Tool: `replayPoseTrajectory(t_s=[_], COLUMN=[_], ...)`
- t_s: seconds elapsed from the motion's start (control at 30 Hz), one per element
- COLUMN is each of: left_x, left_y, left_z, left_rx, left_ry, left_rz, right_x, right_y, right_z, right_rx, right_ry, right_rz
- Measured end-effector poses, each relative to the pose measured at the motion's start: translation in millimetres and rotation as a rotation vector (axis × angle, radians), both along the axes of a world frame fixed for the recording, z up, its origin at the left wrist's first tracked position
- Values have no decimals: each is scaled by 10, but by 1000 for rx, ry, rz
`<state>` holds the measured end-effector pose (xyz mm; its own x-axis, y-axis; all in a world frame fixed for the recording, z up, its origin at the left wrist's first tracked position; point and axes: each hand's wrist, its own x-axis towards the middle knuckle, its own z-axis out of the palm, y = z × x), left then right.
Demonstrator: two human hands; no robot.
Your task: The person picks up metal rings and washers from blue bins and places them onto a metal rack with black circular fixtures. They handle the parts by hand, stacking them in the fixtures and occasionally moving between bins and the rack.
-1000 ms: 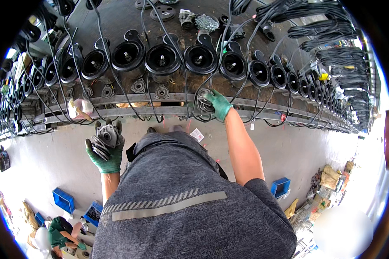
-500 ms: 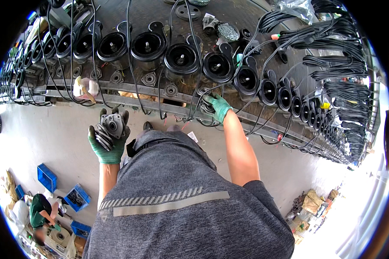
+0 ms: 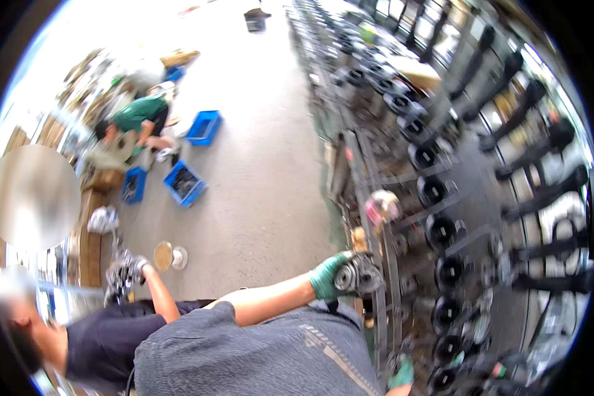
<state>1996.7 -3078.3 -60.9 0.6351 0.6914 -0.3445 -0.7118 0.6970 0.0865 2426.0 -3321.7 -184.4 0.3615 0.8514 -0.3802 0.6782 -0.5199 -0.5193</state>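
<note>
My left hand (image 3: 331, 276), in a green glove, is closed around several grey metal flange plates (image 3: 358, 274) beside the workbench's edge. The plates have round raised centres and are smeared by motion. Near the bottom of the picture, my right hand (image 3: 402, 373), also green-gloved, is at the bench edge beside a small grey part (image 3: 395, 360). Blur and the picture's edge hide how its fingers lie. A row of black round housings (image 3: 441, 232) with pale central shafts runs along the bench, beyond both hands.
A person in a dark shirt (image 3: 115, 340) stands close at my left, gloved hands holding grey metal parts (image 3: 120, 274). Farther off, a person in green (image 3: 138, 113) bends near blue crates (image 3: 204, 127). A spool (image 3: 171, 255) is on the floor. Black cable bundles (image 3: 541, 148) line the bench's far side.
My view has swung left, bringing the aisle and the dark-shirted person into sight. My left hand still holds the flange plates; my right hand is still at the bench edge.
</note>
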Motion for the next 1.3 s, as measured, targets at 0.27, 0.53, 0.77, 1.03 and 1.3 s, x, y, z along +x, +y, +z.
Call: replayPoseTrajectory(t_s=[0.27, 0.53, 0.77, 1.03, 1.3], left_x=[-562, -839, -1208, -1196, -887], left_y=[-382, -676, -924, -880, -974], left_z=[-90, -363, -193, -519, -293], left_rx=[120, 198, 293, 230, 162], left_ry=[-68, -7, -32, -160, -45], left_rz=[298, 617, 758, 667, 561], right_x=[-2685, -4741, -5320, -4544, -3261], right_y=[2226, 3251, 3304, 3098, 2456], right_z=[721, 1187, 1223, 881, 701], right_rx=[360, 471, 393, 290, 73], right_ry=[400, 325, 318, 567, 1103], right_rz=[389, 804, 850, 664, 181])
